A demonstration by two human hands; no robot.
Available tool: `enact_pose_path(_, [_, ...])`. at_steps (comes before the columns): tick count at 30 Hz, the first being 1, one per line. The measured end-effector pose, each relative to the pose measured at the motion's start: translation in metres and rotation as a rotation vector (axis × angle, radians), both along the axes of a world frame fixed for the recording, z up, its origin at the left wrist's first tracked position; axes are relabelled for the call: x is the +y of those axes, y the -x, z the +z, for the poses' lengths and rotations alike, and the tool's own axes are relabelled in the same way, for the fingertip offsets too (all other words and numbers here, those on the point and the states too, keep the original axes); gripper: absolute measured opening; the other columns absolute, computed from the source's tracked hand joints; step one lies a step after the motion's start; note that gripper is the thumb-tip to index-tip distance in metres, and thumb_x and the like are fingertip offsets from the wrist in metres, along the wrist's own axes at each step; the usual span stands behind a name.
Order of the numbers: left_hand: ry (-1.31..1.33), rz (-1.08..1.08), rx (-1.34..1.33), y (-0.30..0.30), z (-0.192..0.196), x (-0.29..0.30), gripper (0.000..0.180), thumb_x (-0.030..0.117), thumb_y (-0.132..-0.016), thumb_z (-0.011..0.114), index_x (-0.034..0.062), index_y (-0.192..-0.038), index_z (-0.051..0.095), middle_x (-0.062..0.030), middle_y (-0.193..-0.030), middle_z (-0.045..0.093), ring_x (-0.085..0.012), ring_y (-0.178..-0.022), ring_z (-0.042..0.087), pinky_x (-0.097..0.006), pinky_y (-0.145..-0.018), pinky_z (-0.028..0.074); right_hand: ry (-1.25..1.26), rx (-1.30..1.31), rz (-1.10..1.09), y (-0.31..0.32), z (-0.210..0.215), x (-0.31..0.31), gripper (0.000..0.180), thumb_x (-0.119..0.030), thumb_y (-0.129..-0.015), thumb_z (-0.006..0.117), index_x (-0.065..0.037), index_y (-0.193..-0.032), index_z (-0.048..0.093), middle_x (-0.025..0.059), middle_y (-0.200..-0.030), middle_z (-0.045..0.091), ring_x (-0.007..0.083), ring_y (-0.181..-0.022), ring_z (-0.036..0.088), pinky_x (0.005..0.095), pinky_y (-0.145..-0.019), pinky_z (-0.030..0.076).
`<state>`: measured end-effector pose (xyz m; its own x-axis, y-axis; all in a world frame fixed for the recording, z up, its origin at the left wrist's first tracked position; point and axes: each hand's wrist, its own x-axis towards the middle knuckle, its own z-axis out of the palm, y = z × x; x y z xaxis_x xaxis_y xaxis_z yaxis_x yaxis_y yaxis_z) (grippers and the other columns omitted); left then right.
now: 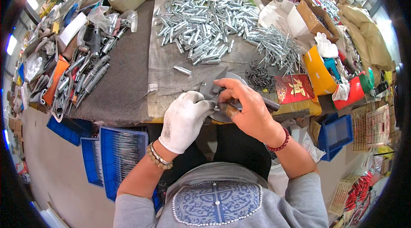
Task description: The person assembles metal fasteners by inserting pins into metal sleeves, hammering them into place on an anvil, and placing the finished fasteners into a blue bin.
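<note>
My left hand (183, 118), in a white glove, is closed near the table's front edge. Its thumb and forefinger pinch a small shiny metal part (216, 108), mostly covered by the fingers. Close beside it my bare right hand (250, 110) has its fingers curled in, with tape round one finger; what they grip is hidden. Under and behind both hands sits a round grey metal tool (233, 76), partly covered. A single silver metal sleeve (182, 70) lies just beyond my left hand. Farther off is a big heap of similar sleeves (205, 22).
Thin metal pins (278, 46) and a pile of small dark screws (260, 76) lie right of centre, by a red card (294, 88). Metal tools (92, 73) crowd the left. Blue bins (124, 157) with rods stand below the table. A red container (353, 93) is at right.
</note>
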<state>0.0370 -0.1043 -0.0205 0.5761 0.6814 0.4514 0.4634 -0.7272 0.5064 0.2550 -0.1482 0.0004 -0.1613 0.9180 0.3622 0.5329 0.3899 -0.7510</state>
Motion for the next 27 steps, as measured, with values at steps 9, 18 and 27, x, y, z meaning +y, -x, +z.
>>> enact_pose_path(9, [-0.025, -0.028, -0.050, -0.006, -0.006, 0.006, 0.021, -0.004, -0.078, 0.080, 0.0013, -0.097, 0.074, -0.0176, -0.104, 0.070, -0.0394, -0.101, 0.070, -0.045, -0.089, 0.058, -0.123, -0.157, -0.070, 0.006, -0.006, -0.005, 0.053, 0.006, -0.086, 0.062, 0.001, -0.139, 0.061, 0.0159, -0.116, 0.073, 0.0379, -0.105, 0.068, 0.0454, -0.093, 0.056])
enact_pose_path(18, [-0.020, -0.029, -0.130, 0.005, -0.018, 0.001, 0.029, -0.007, -0.075, 0.079, 0.0010, -0.100, 0.068, -0.0183, -0.103, 0.068, -0.0416, -0.095, 0.067, -0.047, -0.082, 0.055, -0.397, -0.586, -0.086, 0.031, -0.001, -0.023, 0.047, -0.012, -0.091, 0.067, -0.002, -0.137, 0.060, 0.0052, -0.096, 0.061, 0.0223, -0.093, 0.061, 0.0360, -0.087, 0.054])
enact_pose_path(27, [0.134, 0.029, -0.172, -0.003, -0.016, 0.001, 0.025, -0.008, -0.078, 0.076, 0.0008, -0.100, 0.067, -0.0166, -0.100, 0.064, -0.0398, -0.091, 0.065, -0.045, -0.077, 0.052, -0.384, -0.565, -0.089, 0.031, -0.002, -0.013, 0.037, -0.011, -0.091, 0.066, -0.004, -0.127, 0.058, 0.0076, -0.097, 0.059, 0.0239, -0.094, 0.061, 0.0364, -0.087, 0.052])
